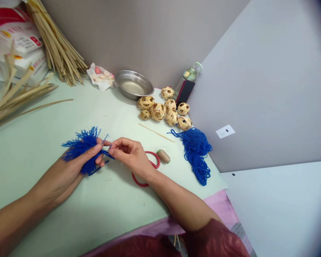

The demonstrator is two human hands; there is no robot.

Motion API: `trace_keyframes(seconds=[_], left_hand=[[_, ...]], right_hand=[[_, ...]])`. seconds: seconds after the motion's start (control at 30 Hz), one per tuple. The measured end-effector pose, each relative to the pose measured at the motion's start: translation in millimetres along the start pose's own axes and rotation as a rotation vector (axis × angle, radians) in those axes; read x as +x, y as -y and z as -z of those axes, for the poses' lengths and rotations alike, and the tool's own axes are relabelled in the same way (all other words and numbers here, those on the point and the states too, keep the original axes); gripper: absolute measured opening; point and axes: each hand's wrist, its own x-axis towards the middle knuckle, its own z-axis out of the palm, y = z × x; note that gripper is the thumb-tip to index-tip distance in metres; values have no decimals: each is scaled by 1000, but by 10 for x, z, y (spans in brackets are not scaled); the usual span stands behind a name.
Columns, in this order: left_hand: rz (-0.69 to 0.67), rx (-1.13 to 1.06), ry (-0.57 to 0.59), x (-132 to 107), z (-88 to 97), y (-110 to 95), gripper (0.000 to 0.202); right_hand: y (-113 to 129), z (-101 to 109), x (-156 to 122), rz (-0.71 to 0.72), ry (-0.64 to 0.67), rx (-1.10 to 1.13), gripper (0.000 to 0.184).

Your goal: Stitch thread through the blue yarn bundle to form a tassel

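My left hand is closed around a bundle of blue yarn tassel, its frayed ends fanning out to the upper left. My right hand pinches the thin end of the same tassel between thumb and fingers, just right of my left fingertips. Both hands rest on the pale green table. Red-handled scissors lie partly under my right wrist. A small spool of thread sits just right of them.
A heap of blue yarn lies at the table's right edge. Several woven bamboo balls cluster behind it, near a metal bowl, a thin stick, a phone and a bottle. Bamboo strips and bags fill the far left.
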Motion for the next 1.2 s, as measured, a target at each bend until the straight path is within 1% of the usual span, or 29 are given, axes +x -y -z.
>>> trace_keyframes(seconds=[0.07, 0.13, 0.2, 0.27, 0.37, 0.4, 0.5, 0.6, 0.7, 0.83, 1.0, 1.07, 1.2], left_hand=[[-32, 101, 15, 13, 19, 30, 36], [-66, 217, 48, 19, 43, 53, 33], [-88, 288, 53, 15, 59, 56, 33], [-70, 271, 36, 3, 59, 39, 36], [6, 117, 11, -10, 34, -10, 34], [25, 60, 1, -11, 23, -26, 36], [40, -60, -24, -5, -6, -65, 42], [42, -105, -23, 1, -16, -82, 45], [32, -91, -24, 1, -9, -77, 47], [18, 9, -45, 6, 12, -35, 45], [-24, 115, 10, 20, 48, 33, 39], [-37, 138, 15, 18, 55, 47, 36], [-56, 167, 13, 4, 43, 46, 38]], right_hand=[[15, 0, 5, 2, -28, 3, 42], [35, -7, 0, -10, -4, 37, 43], [59, -16, -10, -10, 19, 61, 45], [83, -20, -17, 8, 1, 31, 46], [103, -10, -16, 35, -65, -60, 47], [102, -6, -16, 36, -74, -90, 48], [80, -1, -26, 13, -29, -170, 50], [42, -5, -38, 0, 55, -160, 49], [10, 4, -29, 22, 68, -121, 44], [17, 26, 2, 32, -18, -118, 39], [110, 11, -22, 38, -61, -149, 40], [140, 2, -43, 31, -38, -167, 43], [118, 7, -48, 18, 102, -149, 50]])
